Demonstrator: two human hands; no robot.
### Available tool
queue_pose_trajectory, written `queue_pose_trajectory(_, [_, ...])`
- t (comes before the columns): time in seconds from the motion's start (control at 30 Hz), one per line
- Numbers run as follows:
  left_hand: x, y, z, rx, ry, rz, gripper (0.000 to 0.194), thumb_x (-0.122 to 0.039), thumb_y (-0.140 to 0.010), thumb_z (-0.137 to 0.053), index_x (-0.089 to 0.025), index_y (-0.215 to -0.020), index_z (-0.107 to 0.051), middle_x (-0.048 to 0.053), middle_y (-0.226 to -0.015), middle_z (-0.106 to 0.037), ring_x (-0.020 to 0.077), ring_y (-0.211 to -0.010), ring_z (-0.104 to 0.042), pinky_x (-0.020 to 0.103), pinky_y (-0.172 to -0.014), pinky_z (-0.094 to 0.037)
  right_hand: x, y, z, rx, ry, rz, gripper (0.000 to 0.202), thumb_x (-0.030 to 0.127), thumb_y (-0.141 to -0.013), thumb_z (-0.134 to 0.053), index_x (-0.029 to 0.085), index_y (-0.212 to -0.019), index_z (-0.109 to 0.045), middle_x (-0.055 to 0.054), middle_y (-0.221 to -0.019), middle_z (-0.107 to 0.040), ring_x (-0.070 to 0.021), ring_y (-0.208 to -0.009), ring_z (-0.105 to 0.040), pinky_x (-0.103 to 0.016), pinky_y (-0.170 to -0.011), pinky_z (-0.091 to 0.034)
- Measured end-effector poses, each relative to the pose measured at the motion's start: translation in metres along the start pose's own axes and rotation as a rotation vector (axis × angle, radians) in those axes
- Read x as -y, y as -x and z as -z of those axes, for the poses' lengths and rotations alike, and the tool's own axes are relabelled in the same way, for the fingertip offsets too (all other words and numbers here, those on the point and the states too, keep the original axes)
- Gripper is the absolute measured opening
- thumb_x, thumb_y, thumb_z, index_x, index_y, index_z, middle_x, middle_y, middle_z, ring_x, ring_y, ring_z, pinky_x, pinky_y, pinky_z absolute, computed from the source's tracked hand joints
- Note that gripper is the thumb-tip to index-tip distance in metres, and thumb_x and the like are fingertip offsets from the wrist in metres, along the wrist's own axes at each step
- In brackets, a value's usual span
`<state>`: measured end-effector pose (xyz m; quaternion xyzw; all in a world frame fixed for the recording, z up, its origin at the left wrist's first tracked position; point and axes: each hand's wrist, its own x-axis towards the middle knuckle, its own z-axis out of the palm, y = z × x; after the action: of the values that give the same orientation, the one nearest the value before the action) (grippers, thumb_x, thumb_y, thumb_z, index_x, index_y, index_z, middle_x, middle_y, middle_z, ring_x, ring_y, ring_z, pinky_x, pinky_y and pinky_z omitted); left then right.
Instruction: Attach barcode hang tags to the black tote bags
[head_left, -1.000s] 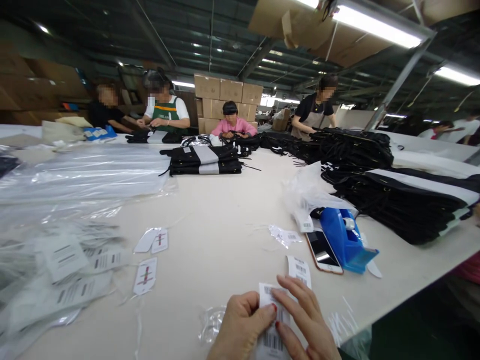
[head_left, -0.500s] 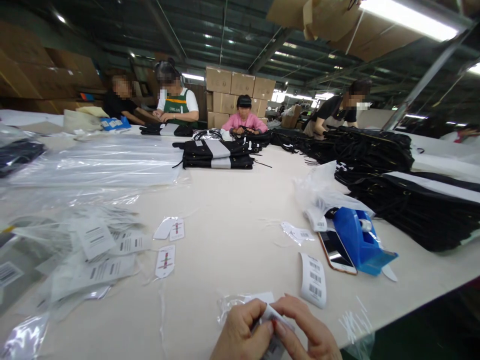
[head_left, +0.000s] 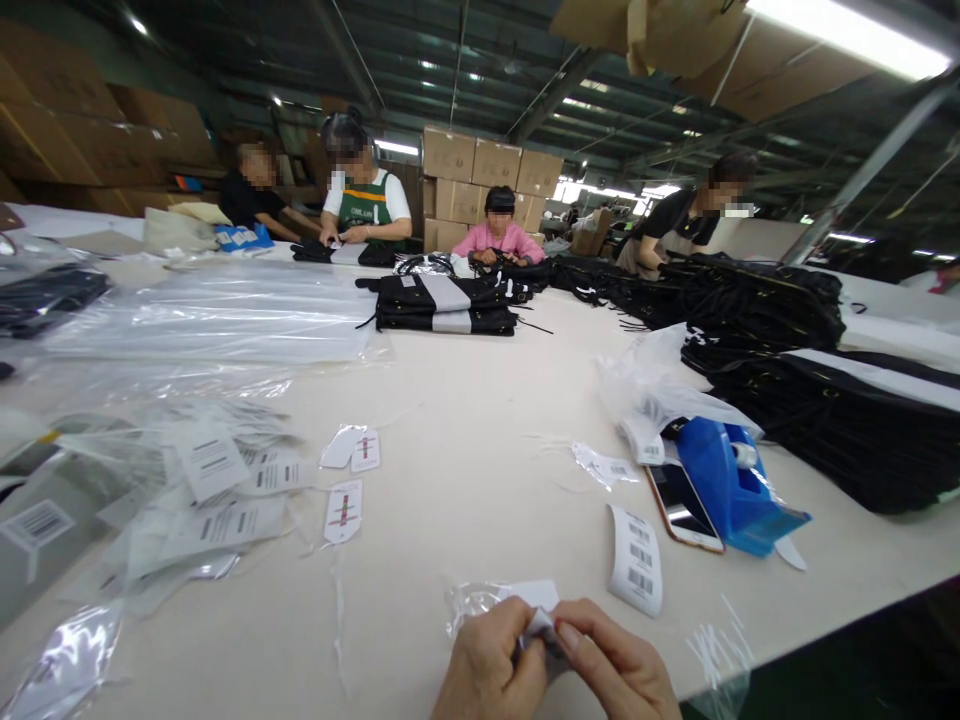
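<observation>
At the near edge of the table, my left hand [head_left: 495, 660] pinches a small white label [head_left: 541, 628] between thumb and forefinger. My right hand [head_left: 611, 655] is closed against the label's right side, thumb and forefinger pressed together on it. The fingers cover most of the label. Just behind my hands lies a clear plastic bag [head_left: 472, 603] with a white card [head_left: 534, 594] beside it. Farther right a curled strip of barcode stickers [head_left: 636, 562] rests on the table.
A blue tape dispenser [head_left: 724, 485] and a phone [head_left: 684, 508] lie at right, near stacked black bags [head_left: 847, 420]. Hang tags [head_left: 343, 512] and a heap of printed bags [head_left: 217, 520] lie at left. Clear plastic sheets [head_left: 210, 320] lie beyond. Several co-workers stand or sit across the table [head_left: 450, 450].
My fingers have drawn closer round the label, so less of it shows. The view has shifted slightly. Across the table, the co-worker in the green apron has lowered both hands to the black item.
</observation>
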<state>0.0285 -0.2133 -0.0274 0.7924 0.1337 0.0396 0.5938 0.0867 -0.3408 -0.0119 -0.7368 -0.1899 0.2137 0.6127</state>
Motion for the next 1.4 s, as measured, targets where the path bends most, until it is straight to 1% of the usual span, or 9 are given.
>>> queue_pose_trajectory(0.17, [-0.002, 0.001, 0.003, 0.057, 0.063, 0.036, 0.011, -0.021, -0.067, -0.04, -0.018, -0.06, -0.046, -0.002, -0.055, -0.042, 0.0108, -0.054, -0.038, 0.022, -0.051, -0.026, -0.016, -0.002, -0.001, -0.078, -0.135, -0.139, 0.029, 0.045, -0.07, -0.063, 0.017, -0.068, -0.068, -0.002, -0.061, -0.059, -0.0153, -0.058, -0.052, -0.023, -0.054, -0.043])
queue_pose_trajectory(0.27, [-0.009, -0.001, 0.015, 0.129, 0.138, 0.091, 0.01, -0.021, -0.065, -0.039, -0.017, -0.059, -0.046, -0.003, -0.055, -0.041, 0.0102, -0.053, -0.037, 0.021, -0.049, -0.026, -0.021, -0.002, 0.001, -0.385, -0.029, -0.042, 0.028, 0.044, -0.071, -0.063, 0.018, -0.075, -0.069, -0.004, -0.068, -0.064, -0.0196, -0.065, -0.058, -0.025, -0.055, -0.046])
queue_pose_trajectory(0.37, [-0.015, -0.012, 0.035, 0.114, 0.143, 0.173, 0.011, -0.021, -0.065, -0.038, -0.016, -0.06, -0.047, -0.003, -0.053, -0.04, 0.0105, -0.051, -0.039, 0.021, -0.047, -0.026, -0.017, -0.005, 0.011, -0.65, 0.273, 0.388, 0.024, 0.039, -0.08, -0.055, 0.02, -0.091, -0.065, -0.007, -0.09, -0.066, -0.0239, -0.087, -0.059, -0.033, -0.075, -0.047])
queue_pose_trajectory(0.5, [-0.007, -0.04, 0.067, 0.042, -0.135, 0.233, 0.015, -0.012, -0.064, -0.037, -0.016, -0.063, -0.051, 0.0, -0.057, -0.051, 0.013, -0.054, -0.048, 0.022, -0.051, -0.032, -0.007, -0.014, 0.03, -0.514, 0.744, 1.037, 0.037, 0.05, -0.08, -0.052, 0.022, -0.103, -0.058, -0.007, -0.091, -0.064, -0.0249, -0.088, -0.059, -0.044, -0.086, -0.041])
queue_pose_trajectory(0.63, [0.007, -0.052, 0.081, -0.148, -0.575, 0.129, 0.022, -0.015, -0.066, -0.049, -0.016, -0.087, -0.058, 0.008, -0.087, -0.061, 0.0233, -0.086, -0.055, 0.033, -0.075, -0.039, -0.005, -0.02, 0.034, -0.553, 0.899, 1.24, 0.036, 0.051, -0.083, -0.044, 0.019, -0.093, -0.058, -0.008, -0.084, -0.063, -0.0234, -0.083, -0.059, -0.043, -0.086, -0.039])
queue_pose_trajectory(0.77, [-0.006, -0.03, 0.069, -0.293, -0.517, -0.125, 0.022, -0.022, -0.072, -0.051, -0.017, -0.091, -0.06, 0.009, -0.098, -0.06, 0.0247, -0.098, -0.05, 0.038, -0.085, -0.035, -0.009, -0.019, 0.026, -0.582, 0.878, 1.28, 0.034, 0.045, -0.086, -0.039, 0.017, -0.087, -0.057, -0.009, -0.08, -0.062, -0.0235, -0.081, -0.059, -0.043, -0.084, -0.039])
queue_pose_trajectory(0.9, [-0.025, -0.01, 0.045, 0.198, 0.137, 0.183, 0.024, -0.036, -0.072, -0.051, -0.014, -0.068, -0.058, 0.003, -0.063, -0.057, 0.0124, -0.058, -0.049, 0.024, -0.056, -0.038, -0.011, -0.02, 0.024, -0.585, 0.814, 1.272, 0.039, 0.05, -0.086, -0.037, 0.018, -0.087, -0.058, -0.008, -0.078, -0.064, -0.0226, -0.078, -0.06, -0.043, -0.083, -0.039])
queue_pose_trajectory(1.0, [-0.029, -0.006, 0.03, 0.369, 0.552, 0.377, 0.036, -0.048, -0.063, -0.06, -0.012, -0.062, -0.055, 0.0, -0.053, -0.051, 0.0069, -0.043, -0.04, 0.02, -0.043, -0.03, -0.01, -0.022, 0.025, -0.458, 0.775, 1.219, 0.045, 0.061, -0.081, -0.039, 0.022, -0.093, -0.057, -0.005, -0.078, -0.066, -0.0216, -0.075, -0.062, -0.041, -0.082, -0.041])
queue_pose_trajectory(1.4, [-0.033, -0.001, 0.026, 0.347, 0.771, 0.482, 0.011, -0.018, -0.049, -0.063, -0.012, -0.055, -0.055, -0.003, -0.042, -0.048, 0.0057, -0.036, -0.039, 0.018, -0.038, -0.024, -0.023, -0.015, 0.019, -0.076, 0.452, 0.866, 0.059, 0.065, -0.071, -0.05, 0.021, -0.111, -0.051, -0.006, -0.085, -0.062, -0.0232, -0.085, -0.058, -0.04, -0.088, -0.04])
